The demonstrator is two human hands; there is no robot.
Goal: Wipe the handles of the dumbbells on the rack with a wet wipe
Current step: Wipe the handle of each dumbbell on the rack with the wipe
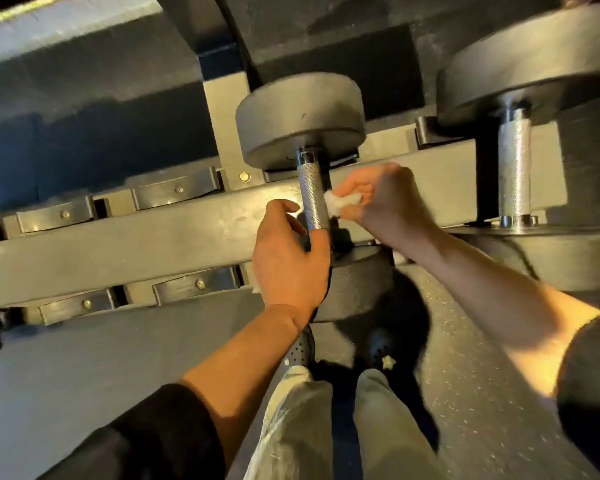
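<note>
A black dumbbell (300, 116) lies across the rack (153, 237), its knurled metal handle (313, 195) running toward me. My left hand (288, 261) grips the near end of that handle, thumb on the right side. My right hand (378, 202) pinches a crumpled white wet wipe (340, 201) and holds it against the handle's right side. A bigger dumbbell (527, 57) lies to the right, with its silver handle (514, 171) bare.
Empty black saddles (175, 188) line the rack to the left of the dumbbell. Below the rack are the speckled rubber floor (465, 393), my grey trousers and my black shoes (302, 348).
</note>
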